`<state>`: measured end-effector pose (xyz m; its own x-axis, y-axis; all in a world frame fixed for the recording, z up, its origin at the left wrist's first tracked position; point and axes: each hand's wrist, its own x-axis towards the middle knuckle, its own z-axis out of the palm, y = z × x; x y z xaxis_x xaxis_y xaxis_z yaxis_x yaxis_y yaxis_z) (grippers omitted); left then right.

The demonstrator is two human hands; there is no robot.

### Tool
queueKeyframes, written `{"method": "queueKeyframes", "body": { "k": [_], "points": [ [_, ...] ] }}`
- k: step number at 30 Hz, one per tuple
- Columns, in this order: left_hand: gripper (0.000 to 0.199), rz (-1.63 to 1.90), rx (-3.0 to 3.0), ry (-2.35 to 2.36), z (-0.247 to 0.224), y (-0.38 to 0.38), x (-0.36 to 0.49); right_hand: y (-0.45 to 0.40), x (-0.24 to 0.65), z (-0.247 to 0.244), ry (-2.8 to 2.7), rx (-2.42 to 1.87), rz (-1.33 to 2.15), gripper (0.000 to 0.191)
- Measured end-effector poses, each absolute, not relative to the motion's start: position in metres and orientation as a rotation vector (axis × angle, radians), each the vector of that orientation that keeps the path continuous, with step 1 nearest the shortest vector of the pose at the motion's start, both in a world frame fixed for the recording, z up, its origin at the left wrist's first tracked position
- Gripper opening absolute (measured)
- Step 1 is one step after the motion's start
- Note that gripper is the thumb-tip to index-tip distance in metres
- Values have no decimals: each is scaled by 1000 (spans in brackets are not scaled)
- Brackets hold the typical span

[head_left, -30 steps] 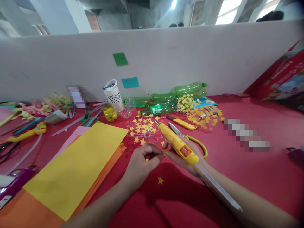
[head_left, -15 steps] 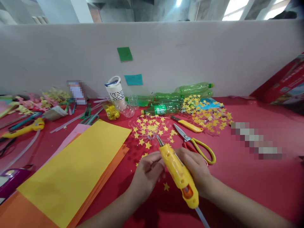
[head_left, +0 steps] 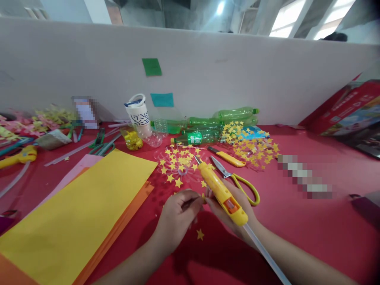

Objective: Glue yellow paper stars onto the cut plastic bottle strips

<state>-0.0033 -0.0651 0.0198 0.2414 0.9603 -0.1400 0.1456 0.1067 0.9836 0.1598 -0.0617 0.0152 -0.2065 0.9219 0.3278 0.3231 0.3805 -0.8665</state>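
Glue gun [head_left: 221, 190] has tilted; hands [head_left: 178, 213] [head_left: 245, 205] (close together) clasp it and a yellow piece [head_left: 203, 196].

A ceiling light [head_left: 220, 8] glares; soft shadows darken the red tabletop [head_left: 219, 257].

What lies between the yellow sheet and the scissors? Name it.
In the head view, yellow stars and clear plastic lie there; the glue gun's tip shows in front.

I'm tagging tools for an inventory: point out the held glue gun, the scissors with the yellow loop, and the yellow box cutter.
Held glue gun [head_left: 219, 188]: head view, yellow body.
Scissors [head_left: 227, 173]: head view, near the pivot.
Box cutter [head_left: 231, 158]: head view, yellow handle.
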Motion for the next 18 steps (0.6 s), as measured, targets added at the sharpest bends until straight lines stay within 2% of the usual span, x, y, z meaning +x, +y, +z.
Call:
{"method": "queueKeyframes", "body": {
  "k": [5,10,18],
  "points": [
    [18,850,1285,1139,19,-66,-3,-63,160,21,-1739,-1099,796,17],
    [18,1049,1271,1158,27,-61,-13,-61,167,33,-1773,-1076,516,8],
    [20,1170,1419,1308,32,-54,-29,-62,168,38,-2037,-910,618,9]
  ]
}}
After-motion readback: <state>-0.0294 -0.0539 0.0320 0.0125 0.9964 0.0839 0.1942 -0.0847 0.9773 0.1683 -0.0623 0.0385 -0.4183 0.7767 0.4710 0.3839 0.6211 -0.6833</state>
